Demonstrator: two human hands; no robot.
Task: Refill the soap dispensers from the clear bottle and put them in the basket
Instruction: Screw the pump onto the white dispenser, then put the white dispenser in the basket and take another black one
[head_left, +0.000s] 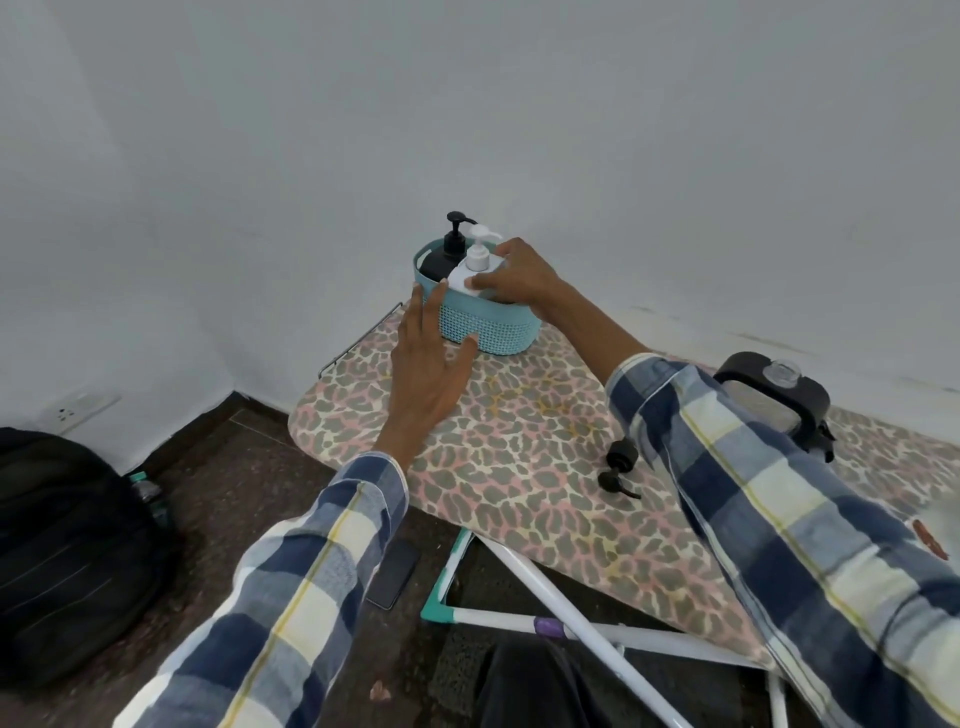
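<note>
Right hand: the right hand (511, 275) has its fingers curled round the shoulder of the white dispenser (470, 273), pinching it from the side and from above.
White dispenser: it stands in the teal basket (488, 325) directly under and left of the grip, its long axis upright with a slight lean, pump head on top (nozzle pointing back toward the holding hand).
Black dispenser: the black dispenser (441, 257) stands upright in the same basket, just beyond the white one on the side away from the grip and touching it or nearly so.
Left hand: the left hand (428, 364) is spread flat, fingers straight, fingertips against the basket's near-left wall; it holds nothing and seems to steady the basket.
Key relation: the bottle lies straight below the right grip, so I judge the coming move to be a short push down and a release; the right hand is the nearer one.
Clear bottle: the clear bottle (774, 402) with its black lid sits well behind the right wrist, beside the forearm.
Loose pump: a black pump (621, 470) lies on the ironing board (519, 467) near the right sleeve (whose dispenser it belongs to I cannot tell).
</note>
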